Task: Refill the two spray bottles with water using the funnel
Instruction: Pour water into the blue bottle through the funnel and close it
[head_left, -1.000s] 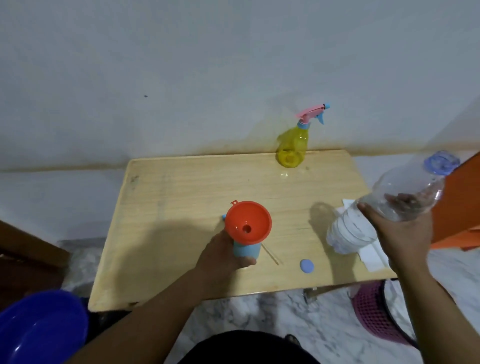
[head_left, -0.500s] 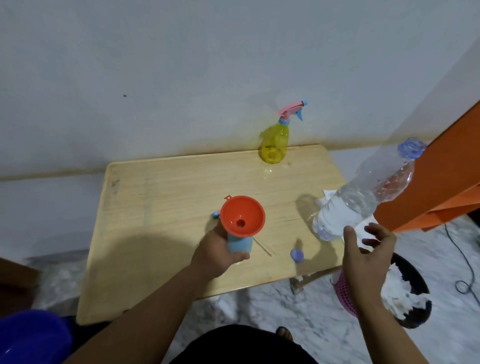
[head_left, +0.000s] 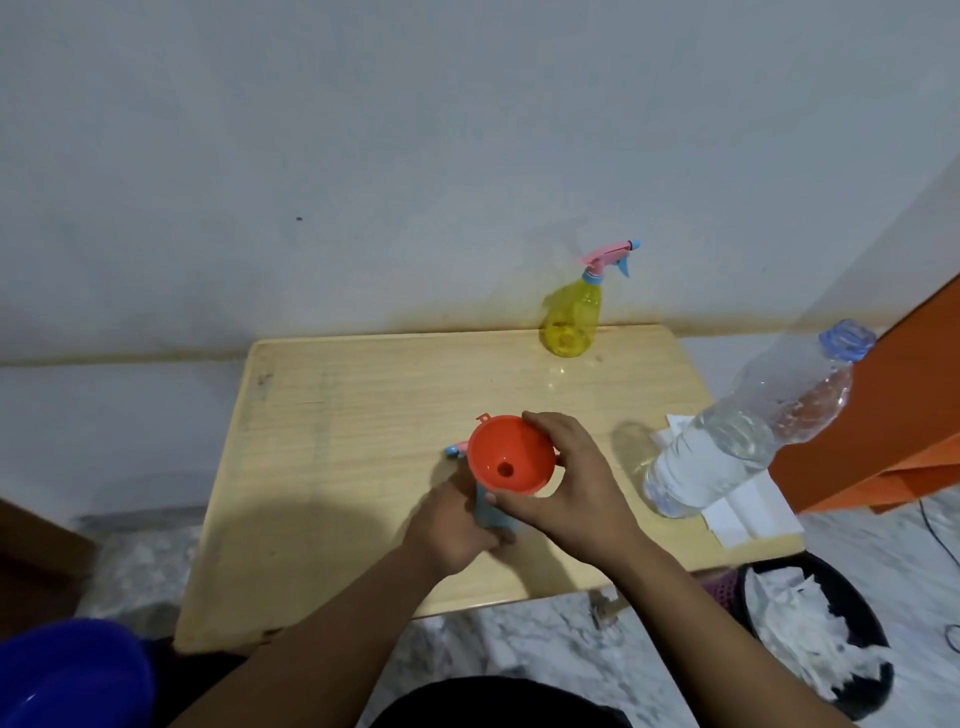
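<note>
the right hand (head_left: 566, 493) has a grip on the rim of the orange funnel (head_left: 511, 461); the left hand (head_left: 452, 525) holds the blue spray bottle (head_left: 488, 514) just beneath. lift straight up, bottle steadied on the surface (head_left: 363, 415).

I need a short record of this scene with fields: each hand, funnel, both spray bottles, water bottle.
left hand: grips blue spray bottle
right hand: holds rim of orange funnel
orange funnel: sits in top of blue spray bottle
blue spray bottle: mostly hidden by hands
yellow spray bottle: upright at table's far edge, sprayer on
water bottle: stands capped on white paper, partly full
</note>
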